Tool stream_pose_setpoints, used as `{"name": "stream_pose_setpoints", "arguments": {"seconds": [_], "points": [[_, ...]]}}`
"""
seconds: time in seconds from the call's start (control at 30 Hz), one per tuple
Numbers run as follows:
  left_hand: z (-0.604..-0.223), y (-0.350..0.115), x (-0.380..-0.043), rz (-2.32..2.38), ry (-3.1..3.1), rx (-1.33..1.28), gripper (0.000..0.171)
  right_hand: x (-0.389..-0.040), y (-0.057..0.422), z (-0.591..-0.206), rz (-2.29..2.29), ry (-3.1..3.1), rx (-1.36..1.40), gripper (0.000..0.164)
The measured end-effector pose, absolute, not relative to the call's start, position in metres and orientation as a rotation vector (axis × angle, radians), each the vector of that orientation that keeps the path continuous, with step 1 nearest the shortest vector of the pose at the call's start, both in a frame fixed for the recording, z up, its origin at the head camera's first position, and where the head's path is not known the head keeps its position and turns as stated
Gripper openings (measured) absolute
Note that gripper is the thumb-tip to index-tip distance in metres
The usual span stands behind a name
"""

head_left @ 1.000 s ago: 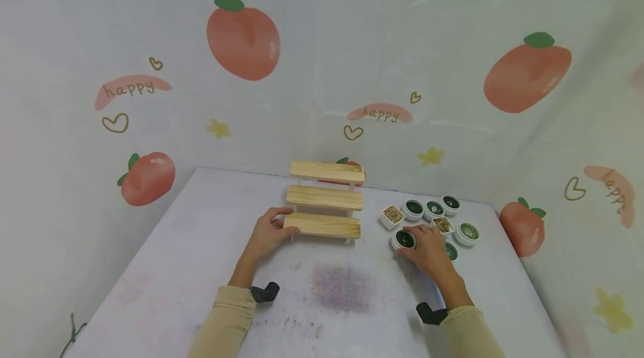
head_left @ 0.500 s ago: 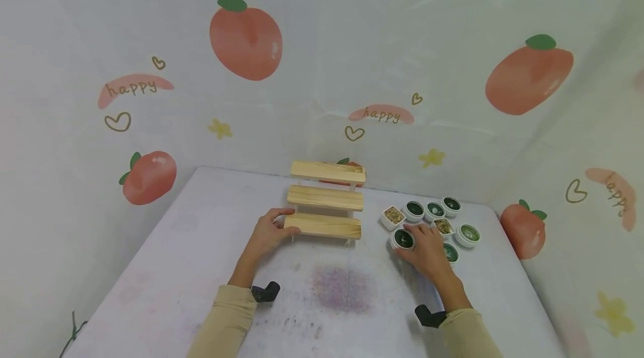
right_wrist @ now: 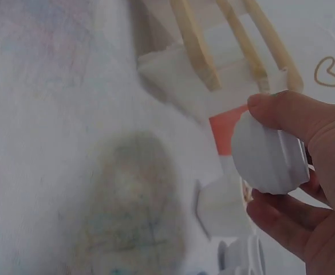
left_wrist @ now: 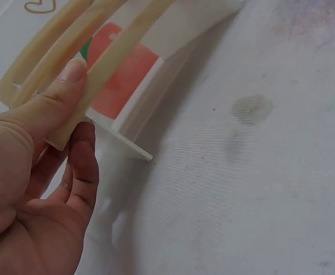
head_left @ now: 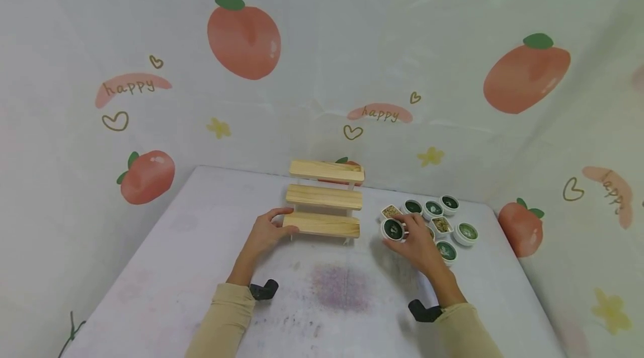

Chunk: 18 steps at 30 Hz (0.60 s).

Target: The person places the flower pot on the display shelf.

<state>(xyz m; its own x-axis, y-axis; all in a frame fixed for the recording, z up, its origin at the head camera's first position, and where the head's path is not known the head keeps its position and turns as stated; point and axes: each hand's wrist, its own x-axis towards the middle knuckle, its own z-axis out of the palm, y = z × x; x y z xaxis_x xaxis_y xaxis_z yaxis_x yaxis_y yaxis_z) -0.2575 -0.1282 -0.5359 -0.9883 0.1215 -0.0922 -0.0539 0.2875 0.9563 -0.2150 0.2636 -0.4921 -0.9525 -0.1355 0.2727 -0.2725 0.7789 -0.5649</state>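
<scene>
My left hand (head_left: 264, 235) pinches the left end of the lowest board of a three-step wooden shelf (head_left: 322, 225); in the left wrist view the thumb lies on top and the fingers curl beneath the board (left_wrist: 101, 74). With thumb and fingers my right hand (head_left: 415, 243) grips a small round white bowl (head_left: 393, 230) with a dark green filling. The right wrist view shows this white bowl (right_wrist: 267, 154) from its underside, raised off the table. It overlaps a square white dish (head_left: 390, 212) of tan bits in the head view.
Right of the shelf stand several round white bowls with green fillings, among them a light green one (head_left: 467, 232), and another square dish (head_left: 441, 225). Behind the white table (head_left: 226, 196) hangs a cloth (head_left: 312, 56) printed with red fruit.
The right hand has lifted the round bowl from the table and moved it left and slightly back, uncovering more of the bowls behind it. My left hand keeps its place on the shelf.
</scene>
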Motion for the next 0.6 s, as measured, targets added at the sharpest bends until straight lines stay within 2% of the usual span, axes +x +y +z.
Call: {"name": "stream_pose_setpoints", "arguments": {"seconds": [0.4,0.6], "points": [[-0.536,-0.134,-0.259,1.771,2.344,0.132,0.068,-0.224,0.233,-0.480,1.120,-2.726,0.300,0.070],[-0.538,-0.135,-0.260,1.794,2.286,0.119,0.069,-0.229,0.218,-0.480,1.273,-2.624,0.372,0.069]]}}
